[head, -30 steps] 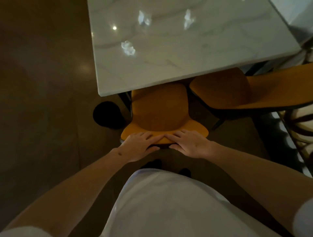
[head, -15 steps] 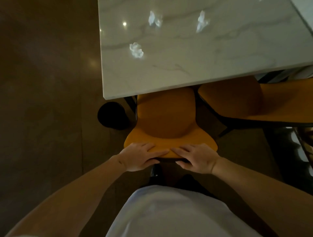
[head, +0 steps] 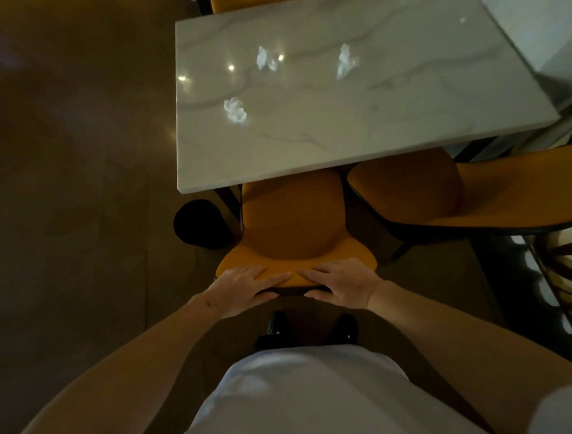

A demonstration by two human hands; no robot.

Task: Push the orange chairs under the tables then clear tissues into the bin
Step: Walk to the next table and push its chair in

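An orange chair (head: 292, 217) stands in front of me, its seat partly under the white marble table (head: 402, 117). My left hand (head: 244, 289) and my right hand (head: 342, 283) both grip the top edge of its backrest, fingertips nearly touching. A second orange chair (head: 433, 192) stands to the right, angled, its seat front just under the table edge. Three crumpled white tissues lie on the table: one near the left (head: 235, 110), one further back (head: 266, 59), one at the back middle (head: 346, 63). A black round bin (head: 199, 223) sits on the floor left of the chair.
Brown floor stretches out to the left. A second pale table (head: 538, 34) adjoins at the upper right. Another orange chair back (head: 241, 3) shows at the table's far side. My black shoes (head: 312, 328) stand right behind the chair. A striped object (head: 557, 266) lies at the right edge.
My view has shifted back and the whole table has come into sight. Both hands stay on the backrest; the chair sits at about the same depth under the table.
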